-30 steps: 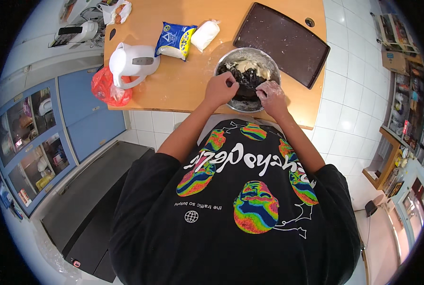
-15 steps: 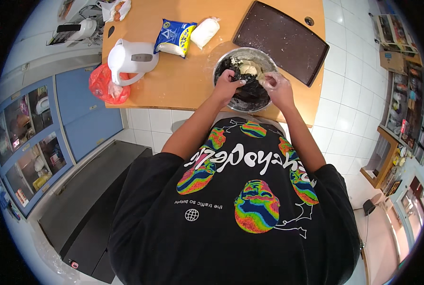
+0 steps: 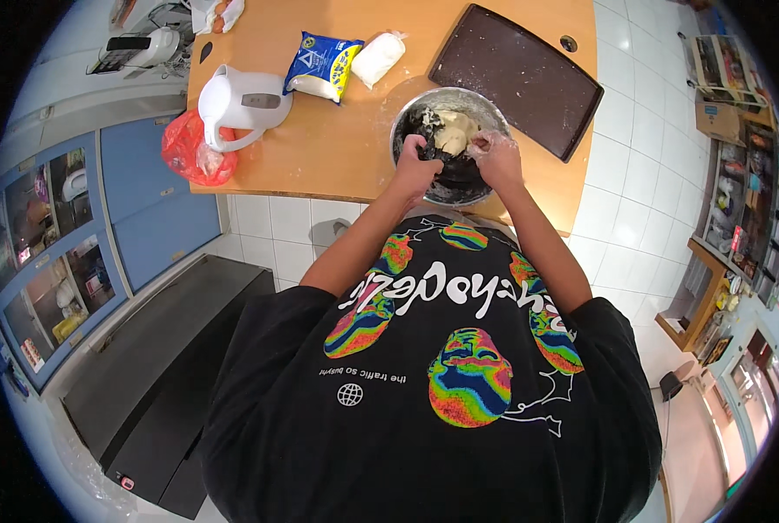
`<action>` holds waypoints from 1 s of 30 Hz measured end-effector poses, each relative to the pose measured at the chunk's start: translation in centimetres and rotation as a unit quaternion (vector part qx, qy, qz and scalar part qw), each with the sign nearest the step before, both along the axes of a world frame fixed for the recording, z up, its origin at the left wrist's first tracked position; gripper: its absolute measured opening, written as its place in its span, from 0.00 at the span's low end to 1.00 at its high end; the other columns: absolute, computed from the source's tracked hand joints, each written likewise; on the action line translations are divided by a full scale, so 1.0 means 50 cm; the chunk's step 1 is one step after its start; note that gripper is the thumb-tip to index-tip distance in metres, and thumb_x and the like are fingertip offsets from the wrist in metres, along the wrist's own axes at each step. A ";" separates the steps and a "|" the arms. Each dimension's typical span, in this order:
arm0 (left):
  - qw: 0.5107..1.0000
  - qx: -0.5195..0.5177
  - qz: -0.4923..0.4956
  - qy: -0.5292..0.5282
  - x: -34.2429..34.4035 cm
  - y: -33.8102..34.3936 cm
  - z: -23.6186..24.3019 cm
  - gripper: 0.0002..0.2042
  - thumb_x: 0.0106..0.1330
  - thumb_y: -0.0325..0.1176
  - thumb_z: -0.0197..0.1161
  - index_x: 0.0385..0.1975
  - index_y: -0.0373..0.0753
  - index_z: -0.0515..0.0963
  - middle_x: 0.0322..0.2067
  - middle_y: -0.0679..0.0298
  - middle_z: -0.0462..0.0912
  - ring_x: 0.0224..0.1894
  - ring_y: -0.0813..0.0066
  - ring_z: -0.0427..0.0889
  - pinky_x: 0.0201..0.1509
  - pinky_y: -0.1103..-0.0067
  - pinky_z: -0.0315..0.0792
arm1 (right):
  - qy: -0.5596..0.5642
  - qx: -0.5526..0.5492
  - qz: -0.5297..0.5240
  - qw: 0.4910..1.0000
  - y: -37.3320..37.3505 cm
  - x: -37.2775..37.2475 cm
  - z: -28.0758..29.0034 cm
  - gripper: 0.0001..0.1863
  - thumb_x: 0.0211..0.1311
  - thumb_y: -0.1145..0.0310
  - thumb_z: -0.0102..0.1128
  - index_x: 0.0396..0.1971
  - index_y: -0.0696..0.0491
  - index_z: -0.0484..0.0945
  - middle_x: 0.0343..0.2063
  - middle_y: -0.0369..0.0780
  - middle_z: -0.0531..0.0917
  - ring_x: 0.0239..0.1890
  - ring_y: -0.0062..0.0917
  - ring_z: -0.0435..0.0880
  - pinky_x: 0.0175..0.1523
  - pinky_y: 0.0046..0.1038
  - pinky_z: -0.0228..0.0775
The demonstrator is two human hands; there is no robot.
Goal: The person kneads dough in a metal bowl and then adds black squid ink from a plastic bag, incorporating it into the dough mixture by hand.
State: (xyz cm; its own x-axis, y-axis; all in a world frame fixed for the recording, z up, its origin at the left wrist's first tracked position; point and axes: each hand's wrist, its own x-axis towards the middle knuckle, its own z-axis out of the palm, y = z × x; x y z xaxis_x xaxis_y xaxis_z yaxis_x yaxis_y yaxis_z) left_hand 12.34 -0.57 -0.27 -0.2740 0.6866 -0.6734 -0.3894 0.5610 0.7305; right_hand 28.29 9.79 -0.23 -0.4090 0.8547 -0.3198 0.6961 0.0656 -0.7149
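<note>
A round metal bowl (image 3: 501, 113) stands near the table's front edge. Inside it lies a lump of pale dough (image 3: 455, 132), with a crumpled black plastic bag (image 3: 455, 185) beneath and in front of it. My left hand (image 3: 417, 167) pinches the bag at the left of the dough. Coated in white flour, my right hand (image 3: 497, 160) has its fingertips closed on the bag's edge at the dough's right side. Part of the bag is hidden by my fingers.
A dark baking tray (image 3: 520, 78) dusted with flour lies right of the bowl on the wooden table (image 3: 346, 161). To the left are a blue flour packet (image 3: 321, 66), a white packet (image 3: 378, 59), a white kettle (image 3: 243, 103) and a red plastic bag (image 3: 196, 152).
My right hand has shifted a little left and inward over the bowl. More of the pale dough shows now, with the black plastic drawn down toward me.
</note>
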 end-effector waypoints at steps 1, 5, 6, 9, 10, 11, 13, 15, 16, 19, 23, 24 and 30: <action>1.000 0.002 0.002 -0.003 -0.001 0.002 0.007 0.24 0.51 0.14 0.57 0.45 0.45 0.58 0.39 0.59 0.72 0.32 0.73 0.75 0.22 0.79 0.67 | 0.010 0.015 -0.002 1.000 0.005 0.002 -0.010 0.13 0.50 0.68 0.67 0.37 0.52 0.83 0.36 0.42 0.86 0.40 0.35 0.85 0.48 0.35 0.74; 0.999 0.013 0.029 -0.035 -0.006 -0.005 0.017 0.26 0.51 0.15 0.57 0.48 0.45 0.57 0.40 0.58 0.71 0.33 0.74 0.73 0.23 0.78 0.65 | 0.007 0.052 0.028 0.998 0.016 0.009 -0.017 0.13 0.53 0.68 0.64 0.40 0.52 0.83 0.36 0.44 0.86 0.38 0.35 0.85 0.46 0.35 0.75; 0.999 0.013 0.030 -0.034 -0.008 -0.005 0.020 0.26 0.51 0.15 0.57 0.48 0.45 0.57 0.40 0.58 0.71 0.33 0.74 0.73 0.23 0.78 0.65 | 0.008 0.052 0.029 0.998 0.018 0.013 -0.011 0.13 0.53 0.68 0.64 0.40 0.52 0.83 0.36 0.44 0.86 0.38 0.35 0.85 0.46 0.35 0.75; 0.994 -0.059 0.056 -0.077 -0.005 -0.012 0.033 0.33 0.53 0.17 0.61 0.57 0.45 0.54 0.48 0.54 0.70 0.43 0.67 0.76 0.32 0.73 0.74 | 0.060 -0.012 -0.005 0.998 0.014 0.025 0.045 0.13 0.57 0.69 0.61 0.43 0.54 0.82 0.37 0.45 0.86 0.38 0.33 0.86 0.47 0.29 0.76; 0.993 -0.065 0.066 -0.071 0.007 -0.012 0.039 0.38 0.52 0.18 0.63 0.61 0.44 0.50 0.52 0.52 0.67 0.49 0.63 0.75 0.39 0.69 0.75 | 0.053 -0.030 -0.004 0.998 0.015 0.025 0.080 0.15 0.57 0.65 0.63 0.44 0.53 0.82 0.39 0.46 0.85 0.41 0.35 0.85 0.49 0.31 0.76; 0.993 -0.069 0.068 -0.066 0.018 -0.007 0.042 0.43 0.52 0.19 0.65 0.65 0.44 0.46 0.56 0.50 0.65 0.54 0.59 0.73 0.45 0.66 0.77 | 0.044 -0.045 -0.011 0.998 0.016 0.028 0.102 0.18 0.57 0.61 0.64 0.45 0.53 0.82 0.41 0.47 0.85 0.43 0.36 0.85 0.50 0.32 0.75; 0.997 -0.054 0.031 -0.039 0.022 -0.009 0.025 0.46 0.51 0.19 0.67 0.67 0.43 0.44 0.57 0.49 0.64 0.56 0.56 0.73 0.48 0.63 0.77 | -0.008 0.030 0.013 0.999 -0.007 0.023 0.059 0.21 0.55 0.57 0.66 0.46 0.53 0.82 0.42 0.47 0.85 0.44 0.38 0.84 0.51 0.34 0.74; 0.999 -0.037 -0.010 -0.013 0.022 -0.009 -0.004 0.49 0.51 0.19 0.69 0.68 0.43 0.41 0.59 0.48 0.63 0.58 0.54 0.72 0.51 0.60 0.76 | -0.062 0.105 0.034 0.992 -0.025 0.011 0.032 0.24 0.53 0.52 0.69 0.46 0.53 0.81 0.43 0.47 0.84 0.45 0.39 0.83 0.53 0.35 0.73; 0.999 -0.029 -0.021 -0.007 0.017 -0.009 -0.020 0.49 0.50 0.18 0.68 0.69 0.44 0.41 0.59 0.48 0.64 0.58 0.54 0.72 0.50 0.58 0.76 | -0.093 0.082 0.042 0.991 -0.032 0.000 0.025 0.27 0.50 0.50 0.70 0.46 0.52 0.81 0.43 0.47 0.84 0.45 0.39 0.83 0.53 0.37 0.73; 0.998 -0.039 -0.040 0.005 -0.003 -0.008 -0.020 0.49 0.49 0.15 0.65 0.69 0.45 0.42 0.58 0.49 0.64 0.57 0.55 0.72 0.49 0.56 0.76 | -0.110 0.041 0.077 0.990 -0.013 -0.011 0.017 0.29 0.47 0.50 0.72 0.46 0.52 0.81 0.43 0.47 0.84 0.45 0.39 0.84 0.52 0.37 0.74; 0.995 -0.042 -0.001 -0.092 -0.019 -0.007 0.038 0.44 0.52 0.14 0.59 0.69 0.45 0.44 0.57 0.50 0.66 0.55 0.58 0.74 0.45 0.59 0.78 | -0.056 -0.064 0.107 0.991 0.023 0.021 0.001 0.27 0.51 0.52 0.70 0.51 0.46 0.79 0.44 0.47 0.83 0.46 0.39 0.83 0.53 0.37 0.73; 0.995 -0.043 0.001 -0.091 -0.021 -0.008 0.037 0.44 0.52 0.14 0.59 0.69 0.45 0.44 0.57 0.50 0.66 0.55 0.58 0.74 0.45 0.59 0.78 | -0.055 -0.065 0.109 0.990 0.024 0.026 -0.001 0.27 0.51 0.52 0.70 0.51 0.46 0.79 0.44 0.47 0.83 0.46 0.39 0.83 0.53 0.37 0.73; 0.999 0.020 0.032 -0.038 -0.002 -0.012 0.017 0.39 0.55 0.16 0.55 0.67 0.48 0.48 0.56 0.56 0.67 0.52 0.63 0.74 0.37 0.67 0.76 | 0.023 -0.146 -0.010 0.989 0.004 0.026 -0.004 0.24 0.51 0.57 0.70 0.50 0.46 0.80 0.43 0.45 0.84 0.46 0.38 0.83 0.51 0.35 0.74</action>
